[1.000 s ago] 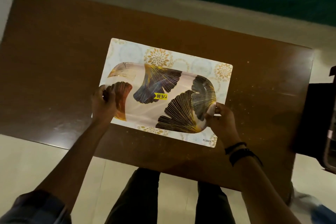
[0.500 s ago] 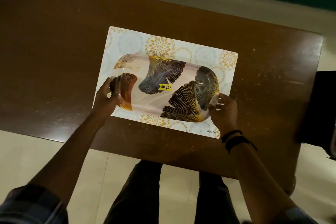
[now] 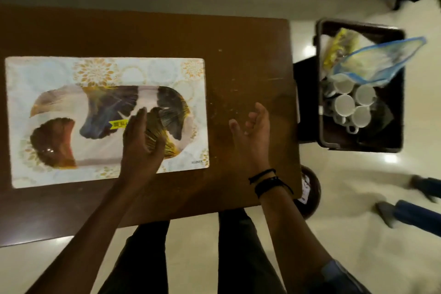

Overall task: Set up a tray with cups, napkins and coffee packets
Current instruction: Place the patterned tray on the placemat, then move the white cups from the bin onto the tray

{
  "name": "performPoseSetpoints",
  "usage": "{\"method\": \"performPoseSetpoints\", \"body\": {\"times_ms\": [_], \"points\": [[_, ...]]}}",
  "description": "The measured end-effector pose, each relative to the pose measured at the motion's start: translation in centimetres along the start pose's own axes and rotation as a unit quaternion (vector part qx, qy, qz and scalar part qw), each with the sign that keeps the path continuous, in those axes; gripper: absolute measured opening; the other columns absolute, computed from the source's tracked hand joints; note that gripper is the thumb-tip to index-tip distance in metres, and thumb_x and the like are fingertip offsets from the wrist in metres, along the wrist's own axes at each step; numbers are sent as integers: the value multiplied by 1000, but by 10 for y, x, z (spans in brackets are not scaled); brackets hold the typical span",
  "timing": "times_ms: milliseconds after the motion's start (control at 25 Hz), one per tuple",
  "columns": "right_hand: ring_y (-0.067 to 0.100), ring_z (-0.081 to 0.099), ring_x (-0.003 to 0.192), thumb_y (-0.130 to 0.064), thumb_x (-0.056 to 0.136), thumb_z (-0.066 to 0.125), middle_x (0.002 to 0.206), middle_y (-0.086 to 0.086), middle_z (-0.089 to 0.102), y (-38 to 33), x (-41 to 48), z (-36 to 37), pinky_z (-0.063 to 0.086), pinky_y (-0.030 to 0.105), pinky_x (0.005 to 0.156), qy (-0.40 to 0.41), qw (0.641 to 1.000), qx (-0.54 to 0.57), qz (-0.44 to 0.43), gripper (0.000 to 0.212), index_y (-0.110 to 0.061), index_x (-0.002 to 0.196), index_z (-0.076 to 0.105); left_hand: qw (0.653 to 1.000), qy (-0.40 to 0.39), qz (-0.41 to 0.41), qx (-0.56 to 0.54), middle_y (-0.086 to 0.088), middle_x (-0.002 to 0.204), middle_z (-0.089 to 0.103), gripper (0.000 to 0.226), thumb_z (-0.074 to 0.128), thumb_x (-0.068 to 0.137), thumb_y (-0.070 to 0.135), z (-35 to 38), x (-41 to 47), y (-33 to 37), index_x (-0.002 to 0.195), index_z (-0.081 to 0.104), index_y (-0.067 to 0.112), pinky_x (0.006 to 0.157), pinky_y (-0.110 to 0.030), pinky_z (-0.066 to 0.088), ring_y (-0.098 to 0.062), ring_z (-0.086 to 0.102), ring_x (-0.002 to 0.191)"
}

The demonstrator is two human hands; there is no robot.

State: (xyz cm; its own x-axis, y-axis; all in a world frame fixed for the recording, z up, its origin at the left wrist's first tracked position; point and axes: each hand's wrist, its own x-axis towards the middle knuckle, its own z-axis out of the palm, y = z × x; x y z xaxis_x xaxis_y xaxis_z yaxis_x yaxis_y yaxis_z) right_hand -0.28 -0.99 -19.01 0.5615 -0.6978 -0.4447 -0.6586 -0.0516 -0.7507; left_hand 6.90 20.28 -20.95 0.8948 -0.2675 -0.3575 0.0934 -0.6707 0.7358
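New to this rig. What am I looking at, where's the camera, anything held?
No machine: a person's two bare hands, filmed by one wide-angle camera on their head, looking down. On the brown table lies a patterned placemat with a leaf-print tray on it. The left hand is over the tray's right end, open; the right hand is over bare table, open. Neither holds anything. Beside the table, a dark bin holds white cups and plastic bags.

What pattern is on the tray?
Large fan-shaped leaves in dark blue, brown and gold on the pale tray, seen in the head view.
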Motion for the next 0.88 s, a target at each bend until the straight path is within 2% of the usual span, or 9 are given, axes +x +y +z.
{"method": "performPoseSetpoints", "body": {"times_ms": [120, 320, 440, 560, 680, 800, 880], "points": [[22, 46, 128, -22, 87, 69, 144, 8, 37, 16, 19, -65, 47, 44, 104, 56, 994, 74, 51, 70, -27, 143, 28, 997, -66, 37, -14, -12, 156, 31, 66, 60, 92, 17, 60, -9, 57, 149, 28, 11, 117, -41, 27, -28, 28, 144], [27, 54, 120, -12, 84, 70, 131, 13, 48, 61, 64, -166, 47, 47, 104, 187, 976, 73, 85, 67, -11, 140, 33, 982, -173, 63, -53, 2, 159, 26, 63, 54, 95, 27, 143, -22, 128, 151, 23, 29, 114, -33, 25, -12, 22, 144], [31, 51, 122, -16, 81, 73, 132, 20, 48, 96, 93, -226, 44, 49, 105, 276, 955, 10, 107, 67, -4, 137, 39, 968, -237, 39, -68, 2, 159, 25, 62, 52, 96, 26, 194, -23, 162, 151, 22, 27, 109, -27, 25, -13, 24, 145], [35, 40, 131, -21, 81, 70, 138, 20, 44, 127, 120, -281, 34, 48, 113, 334, 929, -88, 130, 66, -3, 137, 41, 958, -273, -4, -90, -3, 158, 29, 62, 53, 96, 22, 241, -17, 186, 150, 23, 21, 107, -27, 28, -17, 29, 144], [33, 36, 136, -23, 87, 63, 143, 20, 41, 150, 149, -324, 29, 42, 117, 334, 924, -131, 135, 64, -2, 141, 37, 948, -296, -45, -105, -8, 156, 32, 62, 53, 96, 22, 281, -7, 200, 150, 24, 15, 106, -31, 34, -20, 35, 140], [29, 47, 131, -27, 93, 55, 143, 17, 46, 169, 177, -348, 39, 40, 113, 256, 948, -70, 176, 59, -7, 145, 34, 945, -300, -85, -104, -12, 154, 35, 64, 55, 96, 24, 314, 5, 211, 150, 23, 13, 106, -36, 39, -25, 38, 139], [33, 50, 126, -33, 96, 49, 137, 18, 52, 177, 194, -359, 42, 46, 110, 230, 951, -80, 191, 51, -10, 140, 43, 944, -297, -97, -102, -15, 152, 37, 62, 56, 95, 22, 329, 16, 214, 149, 27, 12, 107, -39, 39, -28, 39, 137]]}}
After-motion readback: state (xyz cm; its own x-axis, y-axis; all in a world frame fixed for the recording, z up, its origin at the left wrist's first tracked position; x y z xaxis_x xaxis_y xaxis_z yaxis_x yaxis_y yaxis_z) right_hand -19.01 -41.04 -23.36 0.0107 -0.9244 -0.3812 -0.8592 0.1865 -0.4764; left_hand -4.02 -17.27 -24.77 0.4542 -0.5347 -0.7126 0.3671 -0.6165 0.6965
